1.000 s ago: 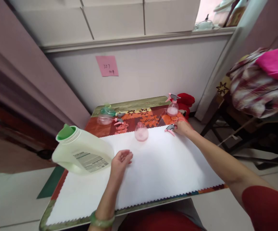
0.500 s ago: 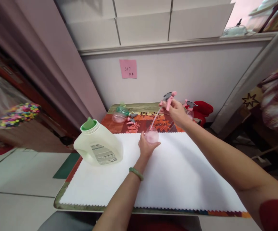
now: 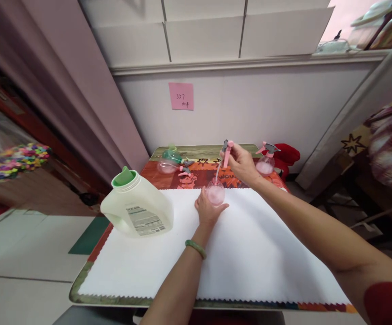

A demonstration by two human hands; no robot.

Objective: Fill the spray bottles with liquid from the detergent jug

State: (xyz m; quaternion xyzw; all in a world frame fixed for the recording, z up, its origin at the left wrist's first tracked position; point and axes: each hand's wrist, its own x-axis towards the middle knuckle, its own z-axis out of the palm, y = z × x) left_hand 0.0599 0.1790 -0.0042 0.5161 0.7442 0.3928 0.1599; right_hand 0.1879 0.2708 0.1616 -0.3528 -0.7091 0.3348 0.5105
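My left hand [image 3: 207,211] is wrapped round a small clear pink bottle [image 3: 215,193] that stands on the white cloth [image 3: 243,253]. My right hand [image 3: 240,163] grips a pink and grey spray head [image 3: 226,150] just above the bottle. The head's thin tube [image 3: 218,171] hangs down into the bottle's open neck. A big pale green jug [image 3: 137,210] with a green spout stands on the cloth to the left of my left hand.
At the table's far edge lie a green spray bottle [image 3: 170,155] and a pink one [image 3: 169,167] on their sides. Another pink spray bottle [image 3: 264,163] stands at the far right. A pink note [image 3: 181,95] hangs on the wall. Something red [image 3: 286,155] lies behind the table.
My right hand picked the spray head off the cloth, raised it, then lowered it over the bottle. My left hand moved from the cloth to grip the bottle.
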